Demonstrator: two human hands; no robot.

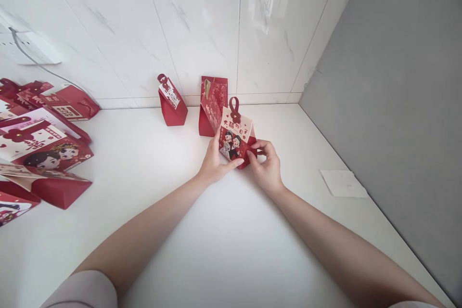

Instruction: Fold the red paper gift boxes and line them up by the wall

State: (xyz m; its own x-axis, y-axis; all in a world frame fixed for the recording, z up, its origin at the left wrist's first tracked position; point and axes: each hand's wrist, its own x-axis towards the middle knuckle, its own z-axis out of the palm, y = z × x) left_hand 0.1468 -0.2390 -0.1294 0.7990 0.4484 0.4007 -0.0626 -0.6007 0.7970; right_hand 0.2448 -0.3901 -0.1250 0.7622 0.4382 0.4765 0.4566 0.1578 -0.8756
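Observation:
A red and cream gift box [233,139] with a cartoon couple, a flower clasp and a loop handle stands upright in front of me. My left hand [215,161] grips it from the left, its thumb across the lower front. On the right side panel, my right hand [266,162] pinches the red card between thumb and fingers. Right behind it stands a taller red gift box [212,101] with a gold-coloured loop, partly covered by the held one. Farther left, a small red gift box [174,108] with a white printed flap leans by the wall.
Several red gift boxes [67,151] crowd the left side of the white table [173,250]. A white tissue [342,183] lies near the right edge beside a grey panel [397,82]. At the back is a tiled wall [202,24], with a socket [32,48] and grey cable at left.

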